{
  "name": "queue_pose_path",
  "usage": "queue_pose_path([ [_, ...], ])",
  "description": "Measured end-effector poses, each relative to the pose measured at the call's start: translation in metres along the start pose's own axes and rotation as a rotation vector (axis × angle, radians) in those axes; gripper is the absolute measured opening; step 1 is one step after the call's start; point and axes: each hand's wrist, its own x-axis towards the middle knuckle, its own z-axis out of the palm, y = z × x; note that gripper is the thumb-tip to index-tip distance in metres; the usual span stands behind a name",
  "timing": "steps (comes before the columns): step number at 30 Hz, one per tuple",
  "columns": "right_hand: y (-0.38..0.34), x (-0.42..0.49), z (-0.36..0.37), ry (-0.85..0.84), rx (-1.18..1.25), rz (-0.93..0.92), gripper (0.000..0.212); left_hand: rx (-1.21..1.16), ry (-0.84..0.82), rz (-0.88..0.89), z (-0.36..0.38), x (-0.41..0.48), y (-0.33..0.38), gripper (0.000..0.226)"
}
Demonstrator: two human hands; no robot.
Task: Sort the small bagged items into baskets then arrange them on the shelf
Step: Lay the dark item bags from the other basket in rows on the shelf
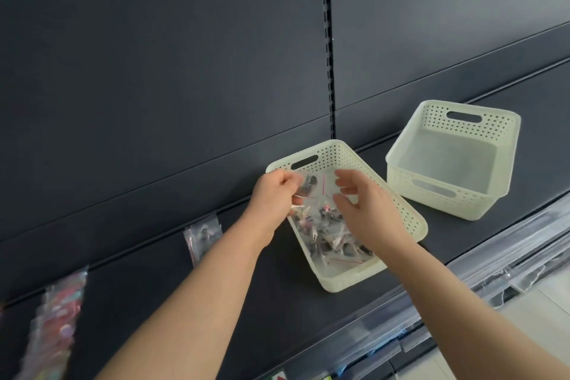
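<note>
L hand point(274, 194) is pinching a clear bag point(311, 185) by its left edge, fingers curled tight on it. The bag is hanging just above the basket point(410, 219), directly over the bag pile point(327, 234) inside. R hand point(367, 210) is hovering just right of the held bag, fingers apart and loosely bent; contact w/ it: cannot tell. Further right of R hand, 2nd basket point(447, 203) is sitting on the shelf point(277, 302). Left of L hand, loose bags point(202, 237) are standing.

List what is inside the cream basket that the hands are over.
The cream basket holds a heap of small clear zip bags with dark bits inside. The left hand pinches one bag; the right hand covers part of the heap, so a count is not possible.
</note>
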Motion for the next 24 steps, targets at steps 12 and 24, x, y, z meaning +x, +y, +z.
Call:
queue_pose_path([
  [12, -0.079, -0.011, 0.065, -0.261, -0.051, -0.131, 0.029, -0.053, 0.116, -0.071, -0.083, -0.053, -0.052, 0.036],
  [24, -0.087, -0.041, 0.125, -0.534, 0.473, 0.204, 0.032, -0.314, 0.289, -0.213, -0.124, -0.073, -0.092, 0.006],
])
